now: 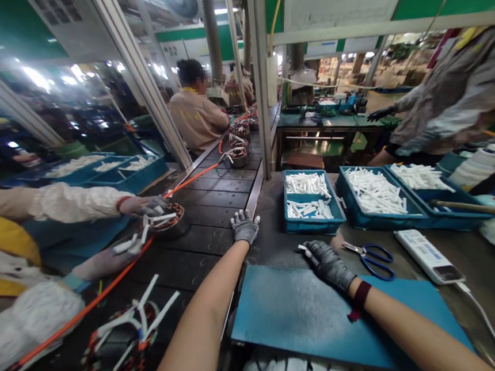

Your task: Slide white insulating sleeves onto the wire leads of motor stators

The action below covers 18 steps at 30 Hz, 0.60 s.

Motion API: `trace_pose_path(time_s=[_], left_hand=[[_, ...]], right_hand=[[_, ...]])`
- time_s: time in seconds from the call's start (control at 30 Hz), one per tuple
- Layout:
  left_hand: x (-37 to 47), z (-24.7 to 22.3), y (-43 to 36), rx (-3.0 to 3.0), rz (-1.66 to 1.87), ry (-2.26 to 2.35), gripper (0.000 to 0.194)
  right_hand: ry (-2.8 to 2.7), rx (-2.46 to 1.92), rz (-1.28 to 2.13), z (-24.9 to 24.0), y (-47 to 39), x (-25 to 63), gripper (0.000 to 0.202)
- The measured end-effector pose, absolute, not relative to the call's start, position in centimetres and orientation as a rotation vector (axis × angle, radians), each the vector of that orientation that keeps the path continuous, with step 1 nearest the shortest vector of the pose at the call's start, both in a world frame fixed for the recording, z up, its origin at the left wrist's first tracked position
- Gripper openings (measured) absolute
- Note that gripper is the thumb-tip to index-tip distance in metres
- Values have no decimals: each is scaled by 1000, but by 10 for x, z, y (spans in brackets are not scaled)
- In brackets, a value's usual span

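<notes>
My left hand (245,229), in a grey glove with pale fingertips, lies with fingers spread at the edge of the dark conveyor (202,212). Nothing shows in it. My right hand (329,264), gloved alike, is closed just above the far edge of a blue mat (293,308). A short white tube (302,248) sticks out at its thumb and fingertips. Blue-handled scissors (378,260) lie right of that hand. Ahead of it stands a two-part blue bin (316,225) of white tubes (305,183).
More bins of tubes (372,192) stand at right, near a white device (429,256) with a cable. Wound motor stators (114,350) with orange leads lie along the conveyor. A co-worker's gloved hands (141,206) work at a stator on the left. A metal post (261,80) rises ahead.
</notes>
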<state>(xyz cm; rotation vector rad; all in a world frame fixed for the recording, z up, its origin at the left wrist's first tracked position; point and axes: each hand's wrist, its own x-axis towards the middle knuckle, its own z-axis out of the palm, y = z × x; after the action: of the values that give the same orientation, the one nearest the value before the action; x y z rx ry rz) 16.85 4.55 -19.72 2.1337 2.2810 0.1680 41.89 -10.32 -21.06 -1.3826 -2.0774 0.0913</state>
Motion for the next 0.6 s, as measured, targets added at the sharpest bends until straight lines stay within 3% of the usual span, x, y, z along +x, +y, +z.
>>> trace_pose_path(time_s=[0.6], left_hand=[[169, -196, 43, 2173, 171, 2260, 62]], right_hand=[[-2172, -1420, -17, -217, -104, 421, 36]])
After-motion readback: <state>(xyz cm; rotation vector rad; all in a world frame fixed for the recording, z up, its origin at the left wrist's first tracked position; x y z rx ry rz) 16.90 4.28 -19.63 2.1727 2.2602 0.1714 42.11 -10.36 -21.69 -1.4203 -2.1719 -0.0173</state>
